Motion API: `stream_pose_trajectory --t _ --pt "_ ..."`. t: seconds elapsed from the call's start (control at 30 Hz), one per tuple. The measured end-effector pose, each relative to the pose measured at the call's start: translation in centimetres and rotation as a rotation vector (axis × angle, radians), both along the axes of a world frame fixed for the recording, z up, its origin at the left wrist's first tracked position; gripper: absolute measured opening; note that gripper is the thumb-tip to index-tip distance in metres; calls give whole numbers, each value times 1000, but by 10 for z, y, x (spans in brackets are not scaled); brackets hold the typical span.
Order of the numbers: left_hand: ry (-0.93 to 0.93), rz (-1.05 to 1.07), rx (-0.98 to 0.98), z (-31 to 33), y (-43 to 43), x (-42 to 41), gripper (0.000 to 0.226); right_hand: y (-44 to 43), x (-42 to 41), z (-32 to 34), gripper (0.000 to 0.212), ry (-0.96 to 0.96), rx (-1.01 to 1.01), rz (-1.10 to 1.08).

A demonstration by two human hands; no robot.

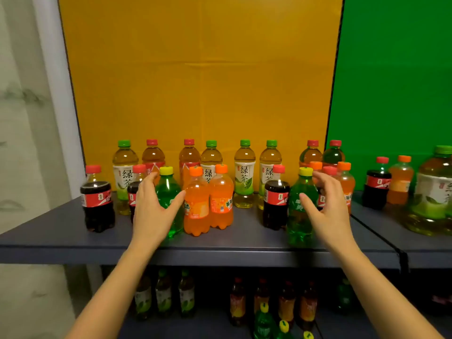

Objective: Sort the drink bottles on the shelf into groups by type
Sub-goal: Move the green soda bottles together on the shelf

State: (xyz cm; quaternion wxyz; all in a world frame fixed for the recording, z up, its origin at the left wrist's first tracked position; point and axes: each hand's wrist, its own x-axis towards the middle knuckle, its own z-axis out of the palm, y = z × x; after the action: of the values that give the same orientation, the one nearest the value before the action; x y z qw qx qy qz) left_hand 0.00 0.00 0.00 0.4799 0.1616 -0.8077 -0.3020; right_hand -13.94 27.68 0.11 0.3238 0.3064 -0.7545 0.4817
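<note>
On the grey shelf (61,231), the left hand (151,211) is spread wide around a green soda bottle with a yellow cap (168,199) near the front edge, gripping nothing. The right hand (327,211) is equally open beside a second green soda bottle (299,211). Two orange soda bottles (208,204) stand touching between them; green tea bottles (244,172) line the back edge.

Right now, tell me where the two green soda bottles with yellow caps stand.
One green soda bottle stands front-left behind the open left hand; the other stands front-right beside the open right hand.
</note>
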Motion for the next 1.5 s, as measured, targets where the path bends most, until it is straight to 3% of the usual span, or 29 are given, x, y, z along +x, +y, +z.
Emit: stream_pose_trajectory --t 0.1,0.27,0.63,0.8,0.93,1.13,1.23,1.5 --pt "12 107 -15 -3 -10 -14 74 -4 -16 1 59 -27 6 -53" --pt "-21 114 39 -11 -19 -27 70 -15 -28 -9 68 -94 -11 -73" --pt "70 -131 326 -31 -31 -35 63 -31 -23 -26 79 -44 -141 -163" --pt "38 -282 425 -38 -39 -34 66 -36 -15 -45 89 -290 -172 -78" --pt "13 -323 443 -40 -46 -32 69 -37 -9 -46 78 -451 -176 -72" --pt "142 -409 433 -37 -24 -13 60 -32 15 -39 62 -541 -311 36" --pt "167 -537 447 -22 -4 -5 50 -20 22 -38 58 -595 -394 89" --pt "64 -886 571 13 79 -29 55 51 46 -16 52 -575 -499 96"
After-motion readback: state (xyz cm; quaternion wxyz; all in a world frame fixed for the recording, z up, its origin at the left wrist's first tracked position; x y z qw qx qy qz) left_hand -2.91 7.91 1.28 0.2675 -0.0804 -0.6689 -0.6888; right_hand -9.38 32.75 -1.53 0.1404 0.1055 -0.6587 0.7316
